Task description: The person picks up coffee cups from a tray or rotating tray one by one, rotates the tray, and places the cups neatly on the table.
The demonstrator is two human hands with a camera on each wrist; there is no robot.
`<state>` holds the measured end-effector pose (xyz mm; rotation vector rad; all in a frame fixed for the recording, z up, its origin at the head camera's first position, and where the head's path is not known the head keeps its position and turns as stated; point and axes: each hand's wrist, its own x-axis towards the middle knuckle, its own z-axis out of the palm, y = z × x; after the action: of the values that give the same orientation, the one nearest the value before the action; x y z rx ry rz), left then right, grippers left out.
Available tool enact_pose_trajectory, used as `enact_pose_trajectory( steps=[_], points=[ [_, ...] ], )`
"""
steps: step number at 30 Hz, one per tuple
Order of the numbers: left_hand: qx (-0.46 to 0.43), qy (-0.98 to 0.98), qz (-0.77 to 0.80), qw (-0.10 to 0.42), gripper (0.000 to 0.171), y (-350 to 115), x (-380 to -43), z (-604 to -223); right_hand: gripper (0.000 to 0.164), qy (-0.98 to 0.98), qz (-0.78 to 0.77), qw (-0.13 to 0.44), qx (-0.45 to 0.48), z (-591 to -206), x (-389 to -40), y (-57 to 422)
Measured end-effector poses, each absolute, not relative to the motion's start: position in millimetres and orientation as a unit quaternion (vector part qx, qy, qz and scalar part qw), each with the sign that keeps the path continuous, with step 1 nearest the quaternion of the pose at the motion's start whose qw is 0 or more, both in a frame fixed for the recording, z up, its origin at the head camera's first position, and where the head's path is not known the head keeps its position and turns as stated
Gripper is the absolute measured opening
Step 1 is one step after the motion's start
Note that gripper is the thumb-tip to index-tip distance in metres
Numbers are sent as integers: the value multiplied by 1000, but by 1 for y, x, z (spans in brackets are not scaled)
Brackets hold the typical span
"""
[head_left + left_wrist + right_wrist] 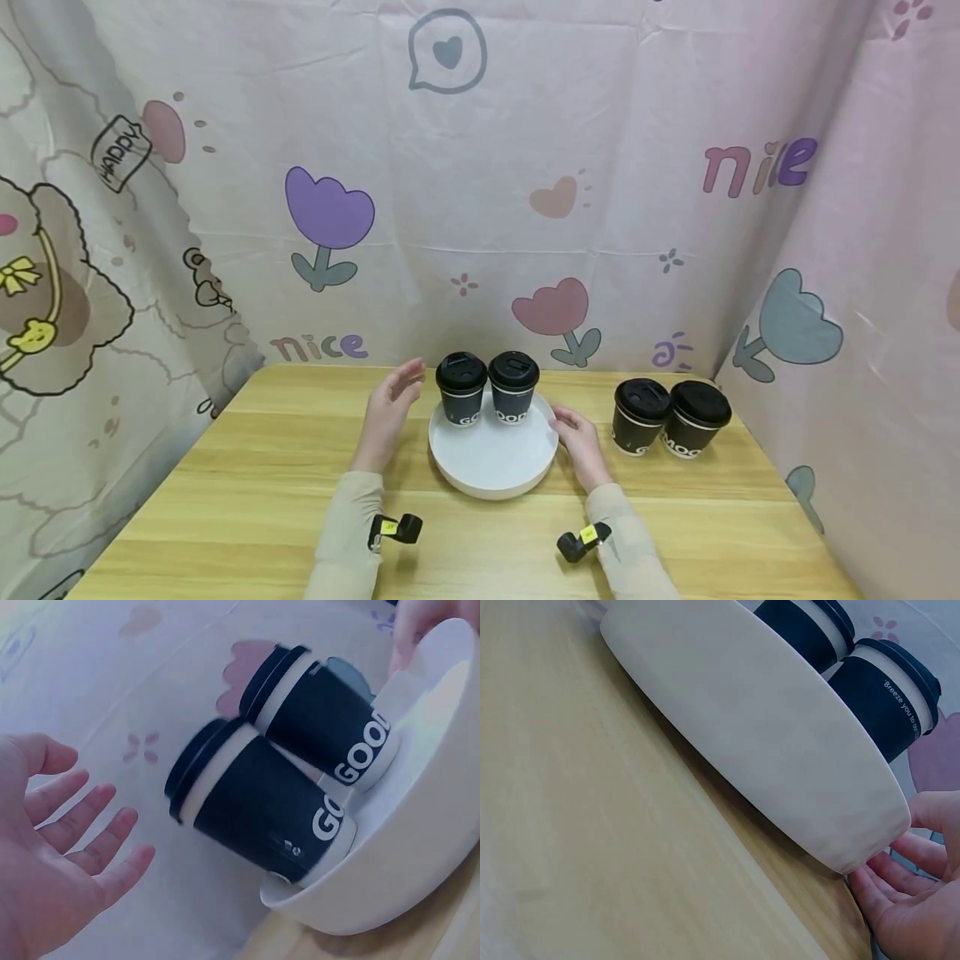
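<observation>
1. Left hand (392, 404): released, fingers loosely parted, near the cups (461, 405).
2. Right hand (577, 433): pinching the smooth, round white dish (491, 462) at its edge.
3. Between the hands: that dish, bearing those two tapered, black-lidded cups.

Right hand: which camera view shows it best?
The right wrist view: the right hand appears largest, gripping the plate, though cropped. The head view shows it much smaller; the left wrist view only part, at upper right.

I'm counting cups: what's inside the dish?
Two lidded cups stand side by side in the dish, toward its far edge. The lids hide any contents; the cups cover the spot beneath.
</observation>
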<state>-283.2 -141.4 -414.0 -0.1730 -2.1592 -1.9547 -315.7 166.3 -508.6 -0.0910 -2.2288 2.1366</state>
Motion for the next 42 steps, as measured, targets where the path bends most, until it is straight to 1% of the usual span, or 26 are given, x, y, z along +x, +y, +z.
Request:
enact_pose_trajectory(
  steps=[4, 7, 11, 12, 14, 16, 22, 26, 33, 38, 42],
  points=[
    [-93, -757, -632, 139, 38, -132, -275, -408, 45, -721, 692, 25, -27, -508, -314, 164],
    [-133, -767, -603, 176, 35, -124, -269, -410, 45, -721, 692, 24, -27, -508, -313, 163],
    [-223, -783, -527, 244, 32, -112, -259, -417, 45, -724, 689, 20, -27, -508, -312, 161],
    [-246, -786, -506, 256, 31, -108, -256, -419, 45, -725, 688, 20, -26, -508, -312, 161],
    [-285, -796, -465, 263, 29, -101, -251, -423, 45, -724, 689, 20, -22, -509, -312, 160],
    [-307, -811, -436, 239, 29, -93, -247, -427, 45, -723, 690, 23, -19, -509, -312, 160],
    [-322, -854, -394, 107, 36, -68, -239, -444, 42, -721, 692, 32, -17, -510, -315, 161],
    [-342, -868, -355, 57, 38, -54, -236, -452, 41, -723, 690, 38, -19, -509, -317, 163],
    [-367, -888, -276, 19, 36, -41, -232, -460, 40, -725, 687, 38, -25, -508, -317, 165],
    [-361, -893, -270, -6, 36, -39, -230, -462, 41, -725, 687, 41, -26, -509, -316, 165],
    [-357, -893, -272, -12, 35, -38, -228, -461, 40, -725, 687, 44, -28, -509, -316, 165]
  ],
)
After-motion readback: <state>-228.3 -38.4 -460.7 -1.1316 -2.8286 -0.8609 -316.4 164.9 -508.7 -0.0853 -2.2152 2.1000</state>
